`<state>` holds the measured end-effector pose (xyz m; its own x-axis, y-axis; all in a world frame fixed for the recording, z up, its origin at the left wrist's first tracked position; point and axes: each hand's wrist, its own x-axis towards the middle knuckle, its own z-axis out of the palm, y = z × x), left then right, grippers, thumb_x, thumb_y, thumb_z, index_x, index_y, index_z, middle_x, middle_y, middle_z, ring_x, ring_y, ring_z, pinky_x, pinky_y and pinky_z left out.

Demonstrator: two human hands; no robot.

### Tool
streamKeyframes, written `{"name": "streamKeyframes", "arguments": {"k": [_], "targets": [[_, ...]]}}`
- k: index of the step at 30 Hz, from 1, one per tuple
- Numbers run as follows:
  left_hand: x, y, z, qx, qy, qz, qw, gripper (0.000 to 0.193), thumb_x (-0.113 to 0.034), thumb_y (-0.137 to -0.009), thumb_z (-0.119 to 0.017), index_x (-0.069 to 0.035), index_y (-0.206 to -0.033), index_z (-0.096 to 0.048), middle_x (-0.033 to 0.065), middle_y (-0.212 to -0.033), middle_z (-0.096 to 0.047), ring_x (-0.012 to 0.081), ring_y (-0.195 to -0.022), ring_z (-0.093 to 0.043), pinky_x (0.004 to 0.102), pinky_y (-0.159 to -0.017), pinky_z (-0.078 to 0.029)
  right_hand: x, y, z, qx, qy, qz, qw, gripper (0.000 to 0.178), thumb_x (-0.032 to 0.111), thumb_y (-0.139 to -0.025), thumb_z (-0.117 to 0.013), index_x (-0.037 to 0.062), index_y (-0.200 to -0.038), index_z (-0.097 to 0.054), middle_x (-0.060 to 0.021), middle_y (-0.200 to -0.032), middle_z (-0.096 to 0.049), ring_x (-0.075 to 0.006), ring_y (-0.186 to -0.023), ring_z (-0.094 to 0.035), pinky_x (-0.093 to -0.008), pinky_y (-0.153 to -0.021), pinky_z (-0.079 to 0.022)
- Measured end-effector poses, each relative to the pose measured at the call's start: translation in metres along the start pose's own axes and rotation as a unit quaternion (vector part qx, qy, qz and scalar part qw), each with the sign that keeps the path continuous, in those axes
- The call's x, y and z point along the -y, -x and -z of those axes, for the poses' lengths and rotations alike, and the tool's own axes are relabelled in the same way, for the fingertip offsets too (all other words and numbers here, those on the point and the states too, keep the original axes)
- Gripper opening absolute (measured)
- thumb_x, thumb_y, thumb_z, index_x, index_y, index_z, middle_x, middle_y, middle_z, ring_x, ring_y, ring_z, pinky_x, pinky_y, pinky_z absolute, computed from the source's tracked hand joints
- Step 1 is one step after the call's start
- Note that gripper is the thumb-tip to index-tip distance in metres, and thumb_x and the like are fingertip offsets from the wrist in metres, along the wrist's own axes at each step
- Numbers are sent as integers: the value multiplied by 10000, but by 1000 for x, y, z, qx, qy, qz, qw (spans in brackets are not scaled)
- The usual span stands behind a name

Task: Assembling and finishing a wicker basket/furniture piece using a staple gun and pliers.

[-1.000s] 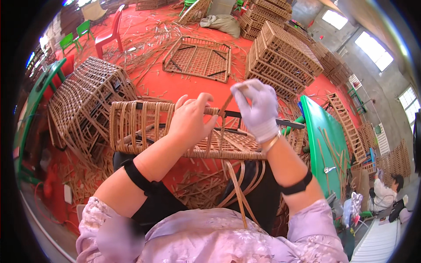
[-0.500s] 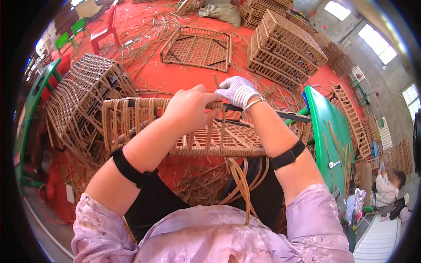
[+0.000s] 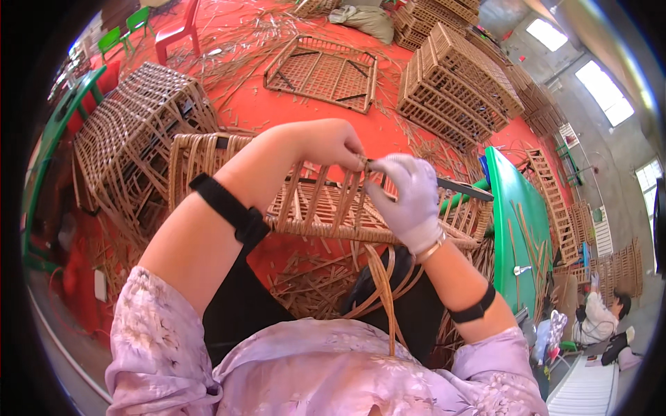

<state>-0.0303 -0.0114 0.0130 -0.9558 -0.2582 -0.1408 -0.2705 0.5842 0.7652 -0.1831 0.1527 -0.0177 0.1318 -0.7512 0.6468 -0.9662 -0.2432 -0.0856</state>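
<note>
A shallow brown wicker basket [image 3: 340,218] rests in front of my body, tipped so that its woven lattice faces me. A dark flat bar [image 3: 458,187] runs along its far rim. My bare left hand [image 3: 336,145] bends over that rim, its fingertips pinching a wicker strip [image 3: 365,165] there. Opposite it, my right hand [image 3: 409,197] in a white knit glove curls over the rim, thumb on the near side, fingers touching the same spot. The right hand is slightly blurred. Several loose wicker strands [image 3: 381,284] hang from the near edge over my lap.
Stacked wicker baskets [image 3: 458,83] stand at the far right, and another finished-looking basket [image 3: 322,73] lies ahead. A large wicker basket [image 3: 139,132] stands at left beside a green table [image 3: 66,139]. A green panel [image 3: 513,236] is close on my right. Wicker scraps litter the red floor.
My right hand has swung down and nearer to me, its palm side now at the rim. The left wrist has risen and arched. The upright strip end no longer sticks up.
</note>
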Motion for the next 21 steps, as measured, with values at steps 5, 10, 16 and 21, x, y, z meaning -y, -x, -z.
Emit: {"name": "streamKeyframes", "arguments": {"k": [5, 10, 16, 21], "targets": [[9, -6, 4, 29, 73, 21, 997, 275, -207, -882, -649, -17, -1073, -707, 24, -877, -700, 106, -800, -614, 279, -761, -488, 28, 14, 10, 80, 28, -2, 996, 446, 247, -669, -769, 139, -1071, -608, -70, -1075, -550, -275, -1049, -521, -435, -950, -353], [11, -5, 6, 48, 133, 49, 989, 268, -206, -883, -650, -10, -1054, -713, 25, -878, -700, 92, -810, -615, 268, -769, -488, 38, 4, -6, 71, 59, -19, 996, 444, 211, -668, -726, 132, -1088, -608, -64, -1057, -555, -259, -1067, -515, -432, -947, -351], [8, -7, 2, 32, 110, 23, 993, 280, -234, -892, -636, 5, -1012, -719, 27, -862, -701, 100, -794, -619, 273, -759, -498, 15, -3, -4, 0, 26, 72, 997, 157, 163, -773, -696, 100, -915, -673, -21, -877, -643, -226, -819, -609, -403, -796, -410], [9, -8, -4, -11, 69, 32, 997, 310, -272, -918, -590, 1, -989, -719, 49, -836, -701, 117, -781, -632, 289, -760, -508, 23, -11, -10, -58, -128, 41, 989, 141, 202, -871, -663, 73, -924, -681, -55, -837, -654, -203, -644, -608, -312, -594, -447]]}}
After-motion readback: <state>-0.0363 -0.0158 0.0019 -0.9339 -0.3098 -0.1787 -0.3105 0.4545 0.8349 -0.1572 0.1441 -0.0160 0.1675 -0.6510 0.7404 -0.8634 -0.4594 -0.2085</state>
